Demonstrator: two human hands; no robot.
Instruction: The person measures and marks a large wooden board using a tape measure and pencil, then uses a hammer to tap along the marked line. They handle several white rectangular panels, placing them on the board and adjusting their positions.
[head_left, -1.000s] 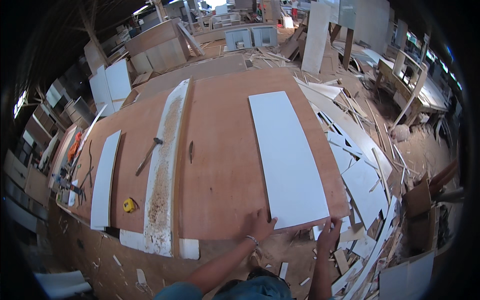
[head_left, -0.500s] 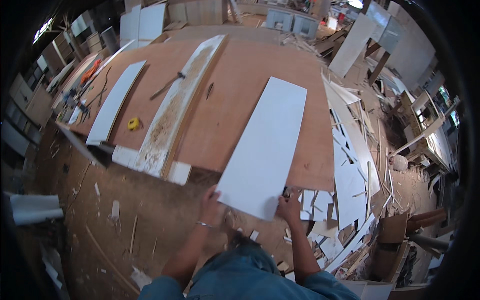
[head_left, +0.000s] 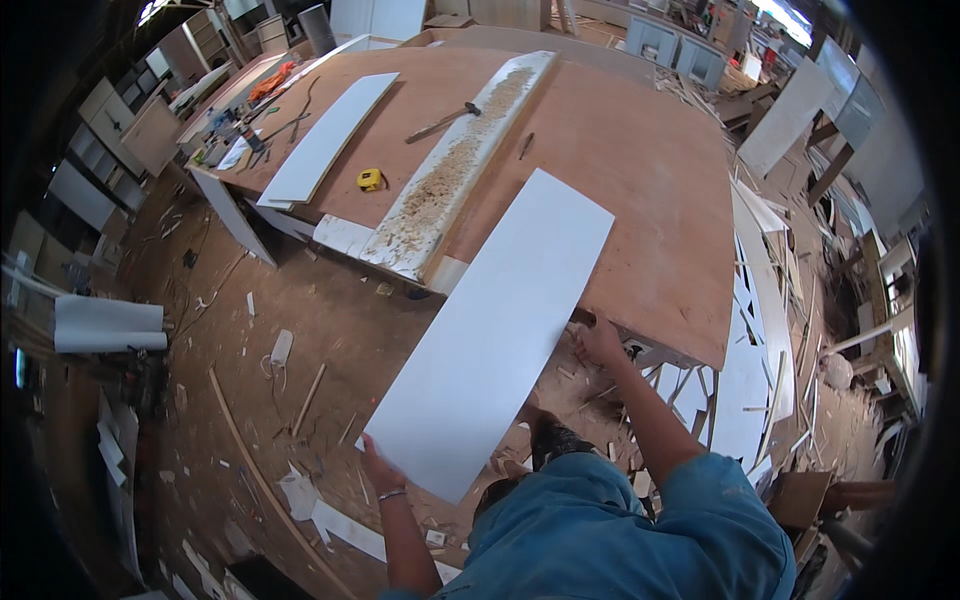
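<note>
A long white board (head_left: 500, 330) slants from the wooden worktable toward me, its far end over the tabletop and its near end out past the front edge. My left hand (head_left: 382, 468) grips the near left corner, thumb along the edge. Beside the board's right edge, at the table's front edge, is my right hand (head_left: 600, 342) with curled fingers; what they hold, if anything, is hidden. On the table (head_left: 650, 180) lie a long white beam (head_left: 440, 190) covered in sawdust, a hammer (head_left: 443, 122) resting against it, a yellow tape measure (head_left: 371, 180) and another white panel (head_left: 335, 135).
Scrap strips and white offcuts (head_left: 755, 330) are heaped right of the table. A long thin strip of wood (head_left: 260, 465) lies on the littered floor at left, near a white roll (head_left: 108, 323). Small tools (head_left: 250, 140) crowd the table's far left corner.
The board has been drawn toward me and to the left, its near end now well off the table. My left hand moved down-left with it; the view has turned left.
</note>
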